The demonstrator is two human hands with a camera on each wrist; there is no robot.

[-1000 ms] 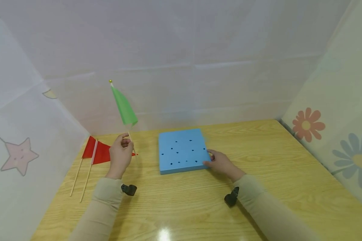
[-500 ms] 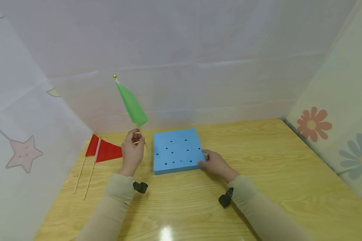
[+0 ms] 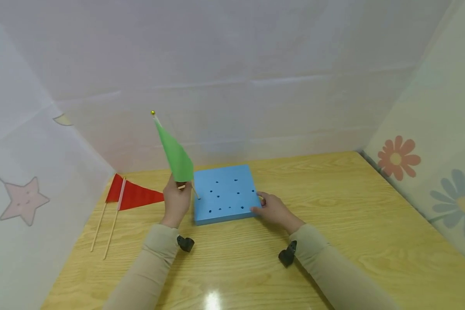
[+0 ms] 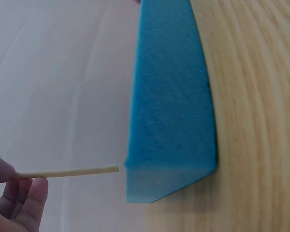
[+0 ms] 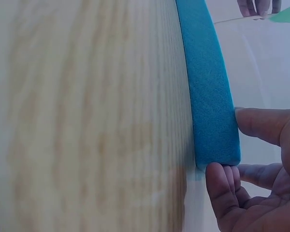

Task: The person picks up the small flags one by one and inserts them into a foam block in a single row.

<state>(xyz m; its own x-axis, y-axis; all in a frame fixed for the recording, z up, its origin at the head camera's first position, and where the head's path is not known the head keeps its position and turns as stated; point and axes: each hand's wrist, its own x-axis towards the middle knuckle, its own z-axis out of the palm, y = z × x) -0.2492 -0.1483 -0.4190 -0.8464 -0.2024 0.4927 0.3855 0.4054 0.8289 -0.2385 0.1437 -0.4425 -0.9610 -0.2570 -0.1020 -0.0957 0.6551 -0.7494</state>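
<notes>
My left hand (image 3: 176, 201) pinches the thin wooden stick (image 4: 72, 172) of a green flag (image 3: 175, 155) with a gold ball at its top. The flag leans left, and its stick's lower tip comes right to a hole near the left edge of a blue foam block (image 3: 227, 189). Several small holes dot the top of this square block, which lies flat on the table. At its right side my right hand (image 3: 276, 210) holds the block, thumb on the upper edge and fingers against the side, as the right wrist view shows (image 5: 215, 121).
Two red flags (image 3: 139, 196) on wooden sticks lie on the wooden table (image 3: 224, 267), left of my left hand. A pale cloth (image 3: 232, 107) hangs behind the table, and printed sheets flank both sides, with a star (image 3: 25, 200) left and flowers (image 3: 396, 158) right.
My left hand has carried the green flag to the right and its stick tip down to the block's left part. My right hand stays at the block's right side.
</notes>
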